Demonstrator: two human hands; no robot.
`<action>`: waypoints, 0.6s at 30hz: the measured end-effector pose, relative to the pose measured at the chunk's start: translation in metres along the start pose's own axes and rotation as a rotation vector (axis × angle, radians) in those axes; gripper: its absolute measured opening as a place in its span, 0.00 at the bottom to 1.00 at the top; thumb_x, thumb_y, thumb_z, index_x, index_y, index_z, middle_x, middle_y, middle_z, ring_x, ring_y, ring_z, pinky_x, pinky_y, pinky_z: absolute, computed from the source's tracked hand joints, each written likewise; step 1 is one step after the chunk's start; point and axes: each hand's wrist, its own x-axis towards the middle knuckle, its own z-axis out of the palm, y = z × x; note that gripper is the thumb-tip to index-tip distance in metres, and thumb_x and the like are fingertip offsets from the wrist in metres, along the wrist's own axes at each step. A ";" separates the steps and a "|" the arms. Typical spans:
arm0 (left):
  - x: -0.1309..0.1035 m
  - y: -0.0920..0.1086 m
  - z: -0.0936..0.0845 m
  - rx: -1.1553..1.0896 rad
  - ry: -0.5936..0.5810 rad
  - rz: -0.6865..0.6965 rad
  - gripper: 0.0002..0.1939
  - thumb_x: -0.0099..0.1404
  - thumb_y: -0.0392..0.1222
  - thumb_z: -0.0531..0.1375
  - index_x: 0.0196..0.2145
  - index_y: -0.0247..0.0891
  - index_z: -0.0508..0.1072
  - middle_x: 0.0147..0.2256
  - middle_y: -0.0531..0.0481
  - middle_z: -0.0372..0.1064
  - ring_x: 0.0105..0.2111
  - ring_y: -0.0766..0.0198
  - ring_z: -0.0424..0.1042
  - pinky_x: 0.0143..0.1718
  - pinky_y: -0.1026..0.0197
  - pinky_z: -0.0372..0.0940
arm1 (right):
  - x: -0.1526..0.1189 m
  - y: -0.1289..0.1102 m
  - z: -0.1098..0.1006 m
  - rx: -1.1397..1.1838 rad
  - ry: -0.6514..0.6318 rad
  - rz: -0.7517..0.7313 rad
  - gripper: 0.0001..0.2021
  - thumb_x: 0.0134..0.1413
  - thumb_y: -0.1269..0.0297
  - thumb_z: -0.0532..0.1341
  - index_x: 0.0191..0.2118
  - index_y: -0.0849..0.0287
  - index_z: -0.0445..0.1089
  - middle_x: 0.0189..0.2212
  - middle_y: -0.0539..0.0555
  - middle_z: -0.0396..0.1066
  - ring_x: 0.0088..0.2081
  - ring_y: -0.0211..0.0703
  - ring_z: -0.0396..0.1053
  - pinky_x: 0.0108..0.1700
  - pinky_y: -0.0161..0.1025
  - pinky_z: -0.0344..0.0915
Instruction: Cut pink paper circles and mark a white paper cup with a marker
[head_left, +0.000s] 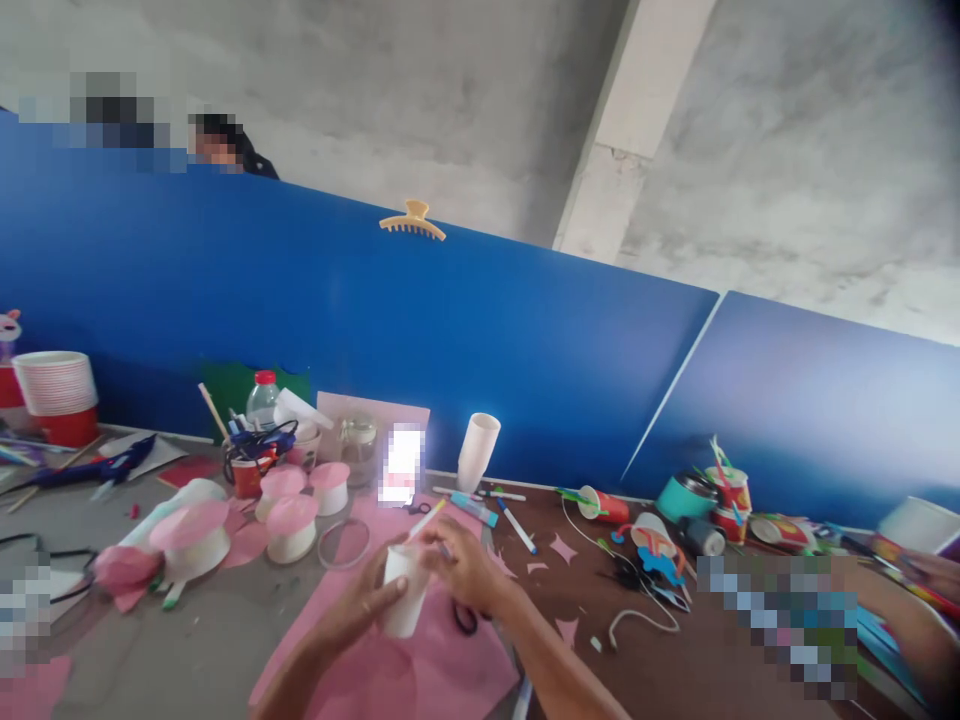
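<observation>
A white paper cup point(405, 603) is held in my left hand point(373, 592), whose fingers wrap round its side. My right hand point(466, 562) is closed at the cup's upper right edge, pinching something too small to make out. Under both hands lies a large sheet of pink paper point(375, 672). Black scissor handles point(465, 617) show on the paper just right of the cup. Behind the hands, a lit phone point(402, 465) stands upright near a glass jar point(358, 445).
White cups with pink paper tops point(191, 540) stand at the left. A stack of white cups point(478, 450) leans by the blue partition point(525, 350). Markers point(517, 527), pink scraps point(562, 547) and a cable point(641, 615) lie at the right. Another person's arm point(892, 610) reaches in at far right.
</observation>
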 end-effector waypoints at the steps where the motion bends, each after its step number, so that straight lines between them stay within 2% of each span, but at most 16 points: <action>1: 0.001 0.000 0.000 -0.031 0.030 -0.007 0.50 0.45 0.66 0.81 0.63 0.43 0.80 0.51 0.39 0.84 0.54 0.34 0.78 0.51 0.44 0.74 | 0.000 0.010 -0.004 -0.011 0.060 0.028 0.08 0.68 0.62 0.64 0.45 0.54 0.81 0.45 0.57 0.84 0.47 0.51 0.81 0.51 0.41 0.77; 2: 0.002 0.001 -0.001 -0.064 0.063 -0.006 0.52 0.46 0.66 0.80 0.66 0.44 0.78 0.53 0.39 0.83 0.54 0.36 0.78 0.50 0.46 0.74 | -0.001 0.021 -0.009 -0.034 0.115 0.073 0.11 0.71 0.63 0.60 0.49 0.56 0.80 0.47 0.60 0.84 0.48 0.51 0.81 0.50 0.42 0.77; 4: 0.005 0.001 -0.003 -0.119 0.128 0.010 0.54 0.48 0.66 0.80 0.68 0.45 0.76 0.53 0.39 0.82 0.50 0.41 0.79 0.45 0.50 0.74 | -0.006 0.042 -0.017 -0.213 0.233 0.254 0.12 0.71 0.66 0.58 0.47 0.57 0.81 0.45 0.59 0.84 0.46 0.51 0.81 0.50 0.42 0.76; 6: 0.006 0.003 -0.004 -0.159 0.180 0.018 0.54 0.46 0.63 0.81 0.68 0.44 0.77 0.50 0.40 0.83 0.44 0.46 0.79 0.39 0.55 0.72 | -0.013 0.060 -0.018 -0.272 0.232 0.332 0.12 0.66 0.72 0.59 0.39 0.58 0.81 0.38 0.59 0.83 0.42 0.52 0.81 0.48 0.44 0.75; 8: 0.007 0.004 -0.003 -0.187 0.197 0.000 0.54 0.43 0.59 0.83 0.67 0.43 0.78 0.48 0.41 0.84 0.42 0.47 0.80 0.35 0.58 0.70 | -0.023 0.070 -0.013 -0.299 0.186 0.368 0.10 0.61 0.74 0.62 0.31 0.57 0.80 0.32 0.56 0.81 0.37 0.52 0.80 0.44 0.43 0.74; 9: 0.007 0.005 -0.003 -0.202 0.200 -0.011 0.54 0.43 0.57 0.84 0.67 0.43 0.78 0.48 0.41 0.84 0.44 0.46 0.81 0.35 0.58 0.70 | -0.027 0.072 -0.008 -0.312 0.166 0.379 0.09 0.59 0.74 0.65 0.31 0.56 0.80 0.33 0.56 0.82 0.38 0.52 0.81 0.45 0.43 0.74; 12: 0.007 0.004 -0.004 -0.223 0.213 -0.025 0.52 0.44 0.53 0.84 0.67 0.46 0.77 0.50 0.44 0.85 0.49 0.42 0.82 0.39 0.56 0.74 | -0.036 0.066 0.007 -0.386 0.117 0.397 0.06 0.54 0.74 0.71 0.36 0.56 0.83 0.43 0.61 0.84 0.50 0.59 0.81 0.57 0.50 0.74; 15: 0.008 -0.001 -0.008 -0.201 0.236 -0.026 0.50 0.46 0.53 0.83 0.66 0.47 0.78 0.49 0.45 0.85 0.52 0.42 0.82 0.43 0.55 0.76 | -0.036 0.054 0.011 -0.568 -0.037 0.427 0.09 0.60 0.71 0.70 0.45 0.57 0.85 0.51 0.65 0.84 0.58 0.63 0.79 0.63 0.53 0.70; 18: 0.011 -0.006 -0.011 -0.157 0.253 -0.043 0.47 0.47 0.58 0.82 0.63 0.44 0.79 0.45 0.45 0.86 0.49 0.43 0.82 0.42 0.55 0.74 | -0.034 0.048 0.004 -0.666 -0.094 0.471 0.13 0.66 0.74 0.64 0.49 0.58 0.85 0.51 0.64 0.85 0.58 0.61 0.81 0.63 0.51 0.70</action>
